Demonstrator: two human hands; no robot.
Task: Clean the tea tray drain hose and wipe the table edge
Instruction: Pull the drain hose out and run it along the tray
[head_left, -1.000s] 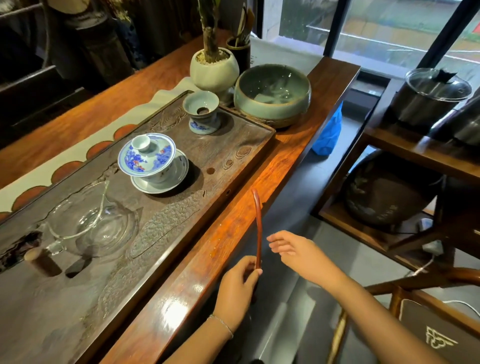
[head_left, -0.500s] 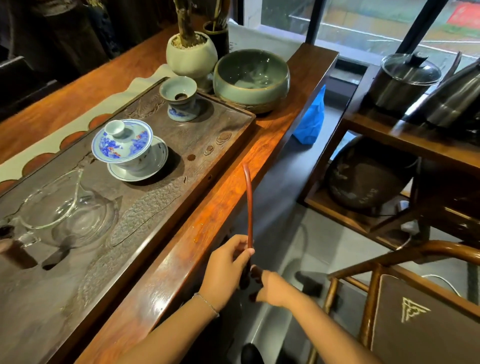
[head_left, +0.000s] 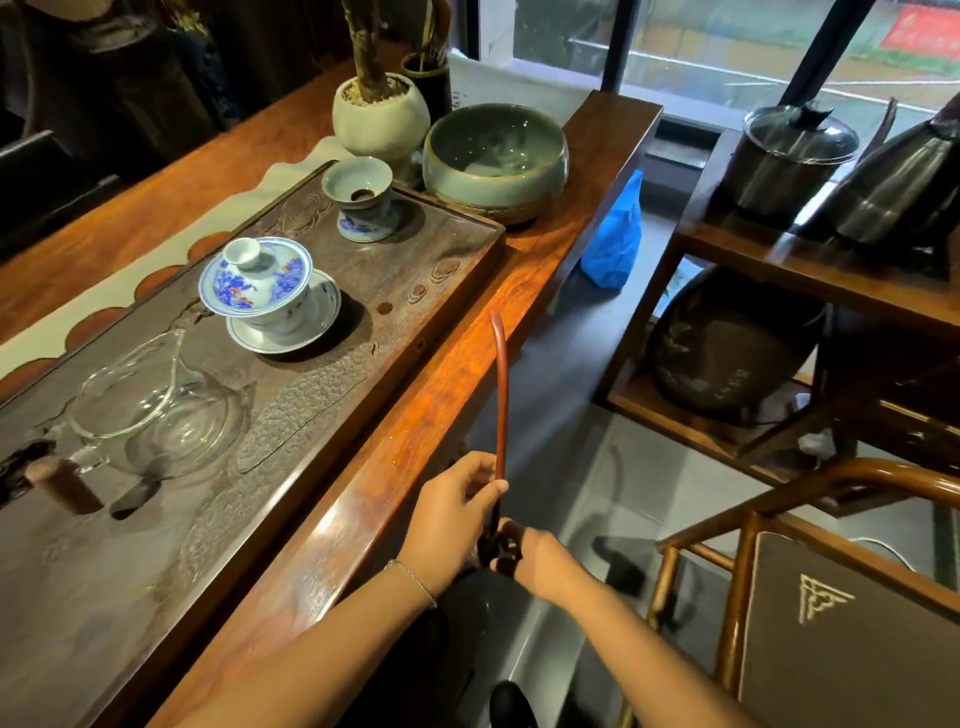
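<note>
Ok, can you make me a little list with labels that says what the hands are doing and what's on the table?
left hand: pinching the reddish drain hose, which stands upright beside the table edge
right hand: gripping the hose lower down, below the table edge
tea tray: dark carved wood, on the table
on the tray: blue-and-white lidded cup, glass pitcher, small strainer cup
beside the tray: green bowl, potted plant
</note>
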